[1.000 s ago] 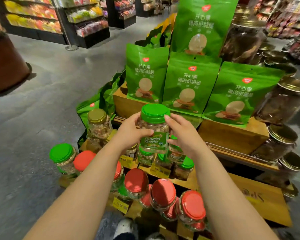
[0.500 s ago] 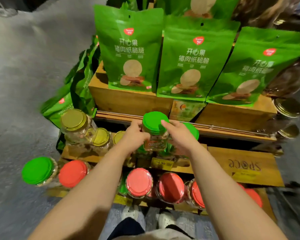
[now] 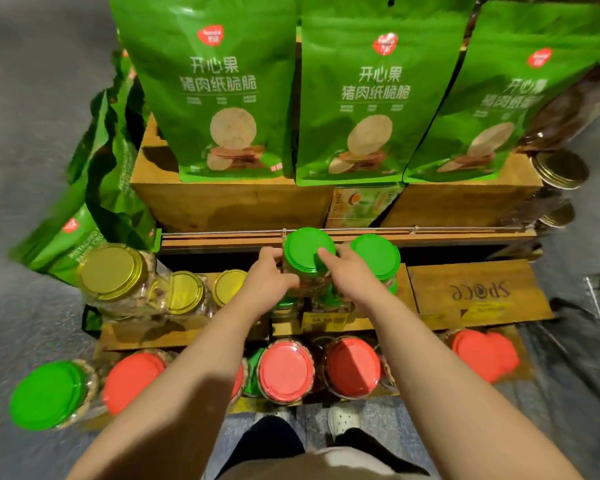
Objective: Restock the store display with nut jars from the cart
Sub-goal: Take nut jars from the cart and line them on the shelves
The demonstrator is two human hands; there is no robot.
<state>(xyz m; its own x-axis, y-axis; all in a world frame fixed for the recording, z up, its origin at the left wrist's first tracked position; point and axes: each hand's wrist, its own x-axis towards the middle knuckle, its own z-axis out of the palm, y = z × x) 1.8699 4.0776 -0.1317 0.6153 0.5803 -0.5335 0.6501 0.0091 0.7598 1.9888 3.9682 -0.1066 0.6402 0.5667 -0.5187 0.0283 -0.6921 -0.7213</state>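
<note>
A clear nut jar with a green lid point(image 3: 305, 249) stands on top of other green-lidded jars on the middle wooden shelf point(image 3: 478, 292). My left hand point(image 3: 267, 282) grips its left side. My right hand point(image 3: 352, 275) holds its right side, with the index finger lying across the lid. A second stacked green-lidded jar point(image 3: 376, 256) sits right beside it, touching my right hand. The jar's label is hidden by my hands.
Gold-lidded jars point(image 3: 111, 271) stand on the shelf's left. Red-lidded jars point(image 3: 286, 370) and one green-lidded jar point(image 3: 47, 394) fill the lowest tier. Green snack bags point(image 3: 219, 95) stand on wooden boxes above. A bare shelf board lies right of the jars. My shoes point(image 3: 343, 415) are below.
I carried the green-lidded jar down and forward from chest height onto the stacked jars on the middle shelf. My head tilted down and closer to the display. Both hands remain on the jar.
</note>
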